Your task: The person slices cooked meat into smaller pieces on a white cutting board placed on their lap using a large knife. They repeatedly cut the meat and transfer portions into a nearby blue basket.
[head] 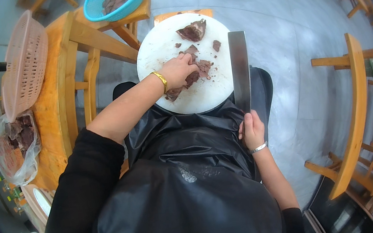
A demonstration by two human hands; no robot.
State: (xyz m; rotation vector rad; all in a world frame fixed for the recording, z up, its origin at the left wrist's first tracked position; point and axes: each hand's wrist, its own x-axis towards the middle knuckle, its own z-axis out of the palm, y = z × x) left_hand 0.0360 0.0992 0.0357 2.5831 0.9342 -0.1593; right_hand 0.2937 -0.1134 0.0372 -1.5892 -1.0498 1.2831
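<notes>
A round white cutting board (149, 55) lies just beyond my lap. On it, my left hand (180, 71) touches pieces of sliced dark meat (204, 68); its fingers are bent, and whether they grip a piece is hidden. A larger chunk of dark meat (193, 31) lies near the board's far edge, with small scraps around. My right hand (253, 130) holds a cleaver (240, 69) by its handle at the board's right side. The broad blade points away from me, beside the board's right edge.
A blue plastic basket (92, 8) of sliced meat stands on a wooden stool at the upper left. On the wooden table (49, 135) to the left are a pink plastic basket (27, 67) and a plastic bag of meat (14, 140). Wooden chairs (353, 111) stand at right.
</notes>
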